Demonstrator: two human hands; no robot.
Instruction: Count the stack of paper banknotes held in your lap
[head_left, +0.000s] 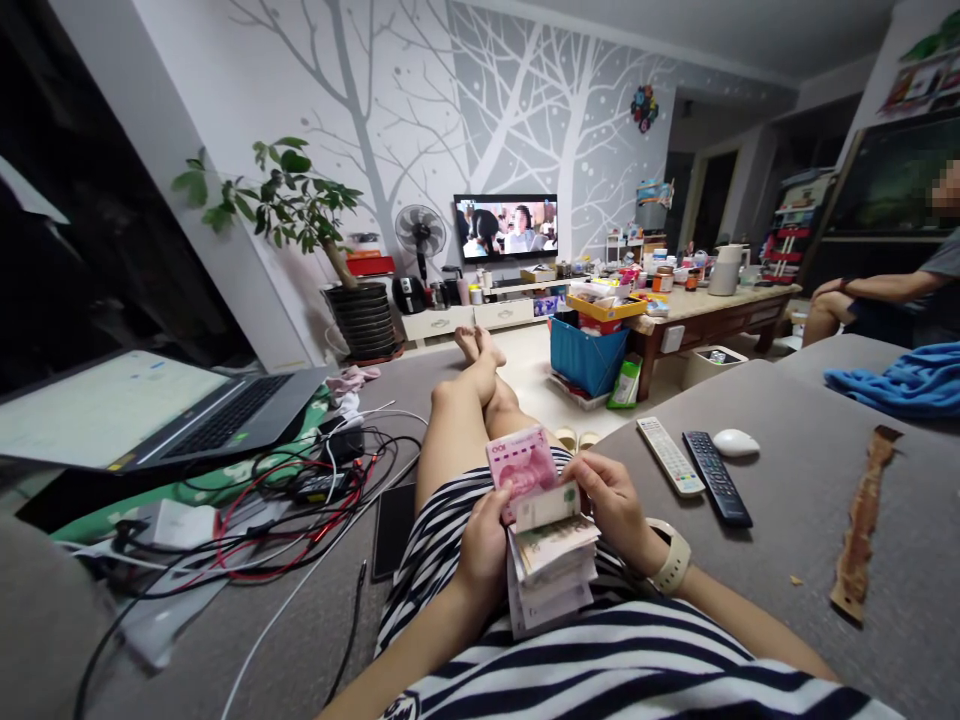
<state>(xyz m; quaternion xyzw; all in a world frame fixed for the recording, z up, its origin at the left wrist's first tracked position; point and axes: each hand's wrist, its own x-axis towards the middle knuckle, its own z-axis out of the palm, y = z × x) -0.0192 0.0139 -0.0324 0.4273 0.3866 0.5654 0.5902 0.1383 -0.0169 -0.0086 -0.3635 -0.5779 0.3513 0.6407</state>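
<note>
My left hand (482,545) is closed round the side of a bundle of banknotes (555,555), its thumb on top. The bundle fans down over my striped lap, several note edges showing in steps. A pink 100 banknote (523,458) stands up behind it. My right hand (611,505) pinches the upper corner of a pale banknote (541,508) between thumb and fingers. The far ends of the fingers are partly hidden behind the notes. A pale watch (670,560) is on my right wrist.
On the sofa at right lie a white remote (670,457), a black remote (716,478), a white mouse (736,443) and a brown strip (866,530). At left are a laptop (232,415) and tangled cables (322,490). Another person (900,290) sits at far right.
</note>
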